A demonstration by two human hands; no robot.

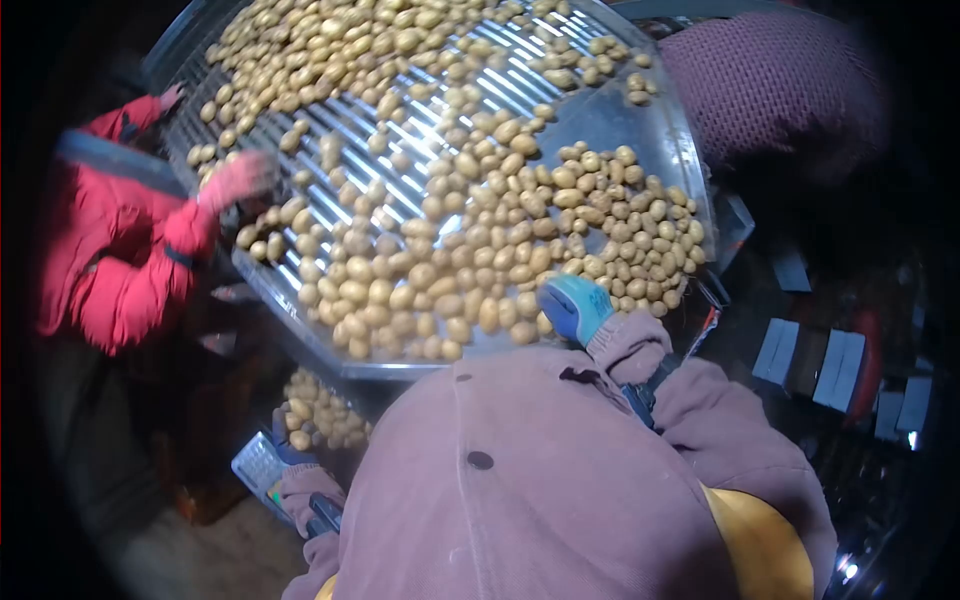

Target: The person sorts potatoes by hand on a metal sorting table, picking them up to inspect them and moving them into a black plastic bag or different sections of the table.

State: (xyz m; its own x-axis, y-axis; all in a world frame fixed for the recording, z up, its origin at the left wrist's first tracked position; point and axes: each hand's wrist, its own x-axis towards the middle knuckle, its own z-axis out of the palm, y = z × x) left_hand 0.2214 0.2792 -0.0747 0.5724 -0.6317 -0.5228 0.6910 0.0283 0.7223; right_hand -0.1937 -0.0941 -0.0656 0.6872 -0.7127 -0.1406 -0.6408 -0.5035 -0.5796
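My right hand [577, 306], in a teal and blue glove, rests low over the near edge of a spread of potatoes [480, 255] on a metal sorting table [640, 125]. Its fingers point down and left among the potatoes and are mostly hidden by the glove's back. Down at the left, my left hand [292, 452], in a dark blue glove, is beside a lower heap of potatoes [322, 412] below the table edge. Its fingers are in shadow, and I cannot tell what they grip. A pale panel with a grid pattern [258, 462] shows just left of that hand.
A person in a red jacket [130, 245] stands at the table's left side, a pink-gloved hand [243, 178] blurred over the potatoes. Metal rollers [350, 150] span the table. A purple woven sack [770, 90] bulges at upper right. Pale slats [838, 368] lie at right.
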